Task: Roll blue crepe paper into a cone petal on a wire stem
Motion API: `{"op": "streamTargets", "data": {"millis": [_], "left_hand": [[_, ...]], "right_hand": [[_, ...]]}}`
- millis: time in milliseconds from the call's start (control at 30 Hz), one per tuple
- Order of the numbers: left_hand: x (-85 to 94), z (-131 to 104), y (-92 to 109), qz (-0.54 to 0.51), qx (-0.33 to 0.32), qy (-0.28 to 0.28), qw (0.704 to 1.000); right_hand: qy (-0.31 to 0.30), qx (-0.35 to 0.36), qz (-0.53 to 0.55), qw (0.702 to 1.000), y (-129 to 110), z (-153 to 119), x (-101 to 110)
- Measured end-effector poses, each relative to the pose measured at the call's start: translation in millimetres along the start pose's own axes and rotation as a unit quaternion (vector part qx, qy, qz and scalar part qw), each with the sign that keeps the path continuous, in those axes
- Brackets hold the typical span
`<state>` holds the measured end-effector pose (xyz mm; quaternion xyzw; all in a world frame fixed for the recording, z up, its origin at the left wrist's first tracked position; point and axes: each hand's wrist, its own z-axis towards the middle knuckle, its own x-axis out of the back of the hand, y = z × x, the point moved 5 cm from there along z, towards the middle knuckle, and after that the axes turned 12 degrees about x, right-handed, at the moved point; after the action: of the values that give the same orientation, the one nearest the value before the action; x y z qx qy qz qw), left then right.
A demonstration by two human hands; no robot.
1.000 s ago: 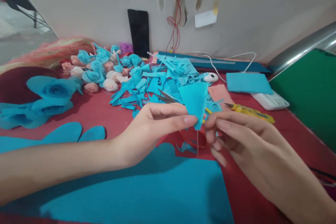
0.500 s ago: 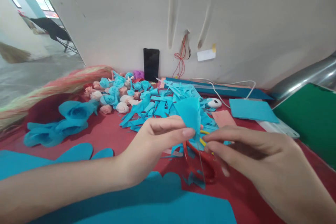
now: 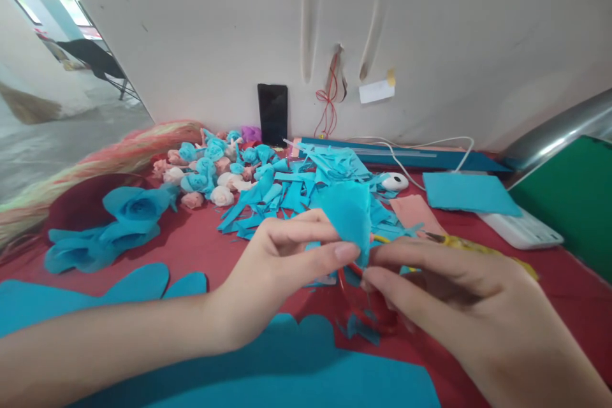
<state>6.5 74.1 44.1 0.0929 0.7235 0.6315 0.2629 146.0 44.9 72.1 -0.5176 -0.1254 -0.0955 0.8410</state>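
Note:
My left hand [image 3: 296, 261] pinches a folded piece of blue crepe paper [image 3: 348, 213] between thumb and fingers, its wide end up. My right hand [image 3: 444, 293] is closed at the paper's narrow lower end, thumb against forefinger. A thin thread-like strand [image 3: 368, 298] shows faintly below these fingertips and seems to be held in them. Under the hands lie red-handled scissors [image 3: 343, 290], partly hidden. Beside the right hand is a yellow-handled tool with a dark tip [image 3: 459, 243], mostly covered by that hand.
Blue paper scraps [image 3: 296, 191] heap behind the hands. Small paper roses [image 3: 205, 172] and large blue flowers [image 3: 136, 204] lie left. Blue sheets [image 3: 268, 376] cover the front. A phone [image 3: 273, 115] leans on the wall; a blue pad [image 3: 471, 191] and green board [image 3: 568, 197] stand right.
My right hand has moved left and its fingertips have closed at the paper's lower end. The strand hanging there shows less. The view has shifted slightly, revealing the yellow-handled tool.

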Motion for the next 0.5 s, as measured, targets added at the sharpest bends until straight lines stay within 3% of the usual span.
{"op": "streamTargets", "data": {"millis": [133,267,500], "left_hand": [[0.0,0.5,0.0,-0.001,-0.001,0.004,1.0],[0.6,0.2,0.2,-0.013,0.004,0.012,1.0],[-0.6,2.0,0.9,-0.008,-0.002,0.019,1.0]], "right_hand": [[-0.033,0.011,-0.016,0.999,0.3,1.3,-1.6],[0.007,-0.024,-0.024,0.999,5.0,-1.7,4.4],[0.025,-0.06,0.074,0.995,9.2,-4.9,7.3]]}}
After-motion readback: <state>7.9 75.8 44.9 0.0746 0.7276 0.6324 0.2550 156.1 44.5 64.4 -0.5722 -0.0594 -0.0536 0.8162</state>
